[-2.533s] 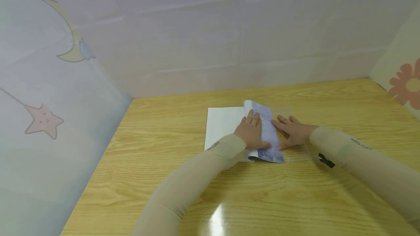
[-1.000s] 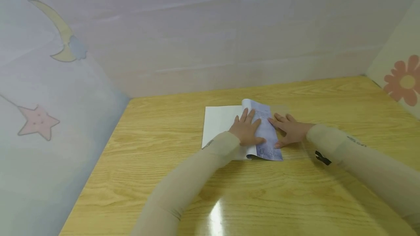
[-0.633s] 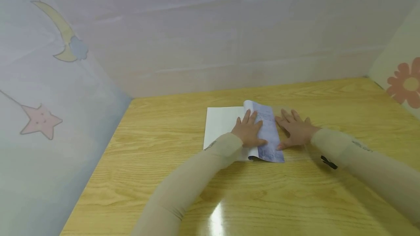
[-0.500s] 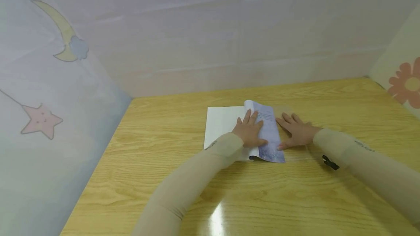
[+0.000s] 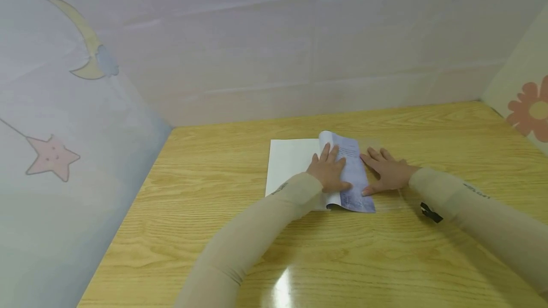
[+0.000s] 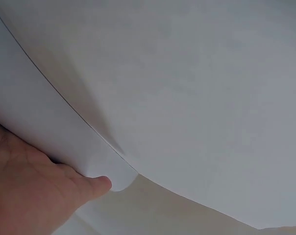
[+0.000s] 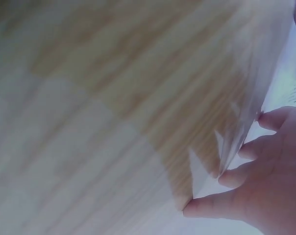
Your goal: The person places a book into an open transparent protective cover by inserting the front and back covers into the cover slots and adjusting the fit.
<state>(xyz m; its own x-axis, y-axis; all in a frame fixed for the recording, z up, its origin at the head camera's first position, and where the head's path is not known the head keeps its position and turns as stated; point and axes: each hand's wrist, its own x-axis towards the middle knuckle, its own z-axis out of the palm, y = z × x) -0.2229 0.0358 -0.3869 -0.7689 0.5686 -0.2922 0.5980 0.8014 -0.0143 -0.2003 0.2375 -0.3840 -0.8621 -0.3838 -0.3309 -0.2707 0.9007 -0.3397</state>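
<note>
A thin booklet lies open on the table, its white page [image 5: 288, 163] to the left and a purple printed cover [image 5: 353, 175] curling over to the right. A clear plastic sheet [image 5: 387, 203] reaches out from under the cover's right side. My left hand [image 5: 327, 175], fingers spread, rests on the curled cover. In the left wrist view its thumb [image 6: 96, 186] lies along the white paper fold. My right hand [image 5: 387, 174] touches the cover's right edge and the plastic with spread fingertips. The right wrist view shows those fingers [image 7: 236, 174] at the plastic's edge.
The wooden table [image 5: 205, 175] extends around the booklet on all sides. A pale fabric wall [image 5: 257, 61] stands behind it, with another printed panel at the left. A black strap end [image 5: 431, 213] hangs under the right sleeve.
My right hand has shifted slightly right along the cover's edge, its fingers more spread. My left hand stays on the cover with only a small shift. The booklet keeps nearly the same place.
</note>
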